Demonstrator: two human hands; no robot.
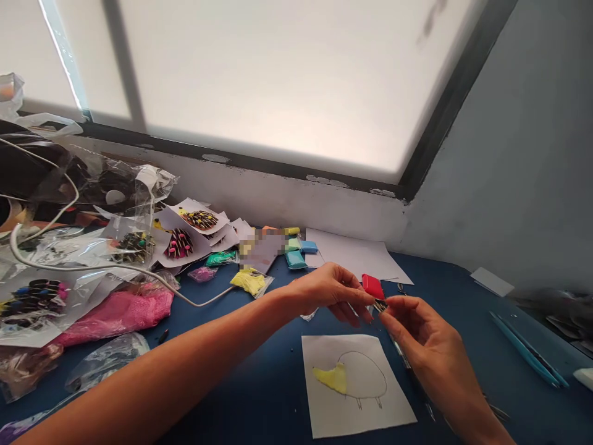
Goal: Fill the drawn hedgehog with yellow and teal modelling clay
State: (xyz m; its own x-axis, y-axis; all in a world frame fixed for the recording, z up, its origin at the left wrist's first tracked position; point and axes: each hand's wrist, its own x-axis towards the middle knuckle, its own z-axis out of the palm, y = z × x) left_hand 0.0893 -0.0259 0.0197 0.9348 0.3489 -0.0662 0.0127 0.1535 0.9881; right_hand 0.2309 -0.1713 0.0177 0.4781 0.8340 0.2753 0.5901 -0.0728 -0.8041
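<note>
Lying nearest on the blue table (pixel 259 383), a paper sheet with a part-yellow bird outline (pixel 354 383) is seemingly being filled in, while just beyond it a small dark bit (pixel 380 305) is pinched between the left hand (pixel 324 290) and right hand (pixel 417 330), a red block (pixel 372 285) being touched behind, so careful pulling seems called for.

Blue table (pixel 259 383) carries a paper sheet with an outlined, part-yellow animal (pixel 356 383), blank white sheets (pixel 356 256), coloured clay blocks (pixel 296 250), pink material (pixel 115 312), clear plastic bags (pixel 104 358), a white cable (pixel 194 301) and blue tools (pixel 528 351).
</note>
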